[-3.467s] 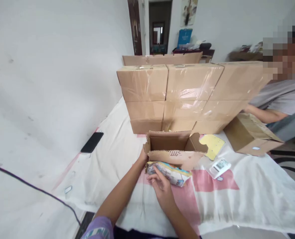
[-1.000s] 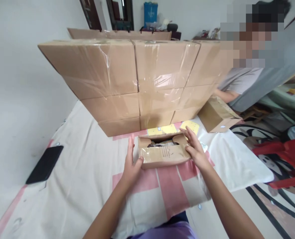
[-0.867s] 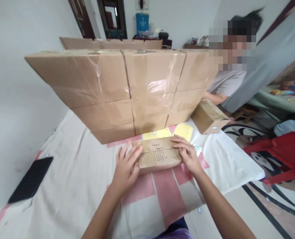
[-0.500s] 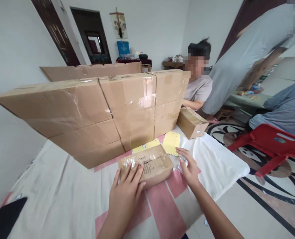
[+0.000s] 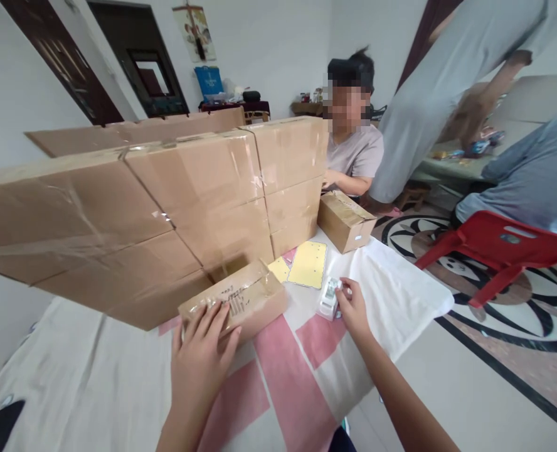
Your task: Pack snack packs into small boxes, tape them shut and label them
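Note:
My left hand (image 5: 203,345) lies on the near left part of a small brown cardboard box (image 5: 254,298), fingers stretched over its taped, printed top. The box rests on the cloth and its far side is close to the wall of large cartons. To its right, my right hand (image 5: 351,307) has thumb and fingertips closed at the right edge of a small white packaged item (image 5: 328,300), apparently in clear plastic. What is inside I cannot make out. This item is at the cloth's surface, beside a yellow printed patch.
Taped cartons (image 5: 203,194) stand as a wall across the table's far side. Another brown box (image 5: 347,221) sits at the far right corner of the patterned cloth (image 5: 396,295). A person (image 5: 358,150) is behind it. A red chair (image 5: 509,251) stands right of the table.
The small box has shifted left on the cloth, with my left hand on it. My right hand has closed on the white packaged item, which shows more clearly now. The view has turned slightly right.

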The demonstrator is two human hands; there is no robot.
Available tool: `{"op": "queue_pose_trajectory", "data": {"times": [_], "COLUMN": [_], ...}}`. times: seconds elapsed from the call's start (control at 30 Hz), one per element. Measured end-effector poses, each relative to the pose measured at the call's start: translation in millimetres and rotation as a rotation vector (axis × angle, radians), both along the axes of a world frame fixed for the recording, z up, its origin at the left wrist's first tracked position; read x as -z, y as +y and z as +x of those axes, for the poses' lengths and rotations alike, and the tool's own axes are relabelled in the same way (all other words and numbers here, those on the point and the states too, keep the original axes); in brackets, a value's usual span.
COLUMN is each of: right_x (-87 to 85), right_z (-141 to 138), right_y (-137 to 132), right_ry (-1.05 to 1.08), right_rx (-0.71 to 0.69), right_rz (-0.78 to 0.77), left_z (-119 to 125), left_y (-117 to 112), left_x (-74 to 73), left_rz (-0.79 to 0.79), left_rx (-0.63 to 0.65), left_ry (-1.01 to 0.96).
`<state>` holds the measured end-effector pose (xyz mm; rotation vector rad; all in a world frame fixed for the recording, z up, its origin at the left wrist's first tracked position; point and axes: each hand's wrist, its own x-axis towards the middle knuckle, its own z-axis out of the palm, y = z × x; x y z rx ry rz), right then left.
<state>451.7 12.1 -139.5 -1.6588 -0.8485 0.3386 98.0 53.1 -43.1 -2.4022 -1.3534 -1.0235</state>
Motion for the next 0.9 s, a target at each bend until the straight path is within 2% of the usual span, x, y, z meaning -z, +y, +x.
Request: {"op": "queue_pose_trajectory", "data": {"times": [0.07,0.13,0.2,0.23,0.27,0.33,0.43,0.5,0.6,0.73,0.9], "right_x": [3.8,6.2,6.5,6.0,5.3,4.1,5.0,7.3,10.7,10.2,6.3], "right_z": [0,1,1,1,1,0,-1,-1,-1,0,-2], "right_y": [1,1,1,1,0,0,1,2,3,3,2], "right_ry": [-0.107,-0.165,-0.181,-0.187,-0.191,-0.191,-0.165,-0.146,-0.142,-0.168,-0.155], "right_rx": [-0.023,-0.04,-0.051,-0.056,-0.061,-0.062,-0.052,-0.049,-0.067,-0.081,-0.068], "right_rz": [-0.046,-0.076,-0.087,-0.088,-0.089,-0.091,-0.073,-0.044,-0.007,0.003,-0.028], "left_z": [17,45,81,101,121,156,187,195,195,196,201], "left_y": [-13,-27,-38,-40,-40,-33,-16,-8,-3,5,13], "left_x": [-6.3,-7.3,-1.1,4.6,11.6,28.0,51.0,61.2,69.1,71.9,71.7], "left_rz": [0.056,0.067,-0.09,-0.231,-0.377,-0.56,-0.788,-0.889,-0.908,-0.894,-0.933], "left_rx": [0.049,0.216,0.426,0.486,0.496,0.366,0.212,0.197,0.25,0.386,0.402], "left_ry": [-0.241,-0.469,-0.521,-0.478,-0.41,-0.292,-0.18,-0.187,-0.313,-0.443,-0.443]}}
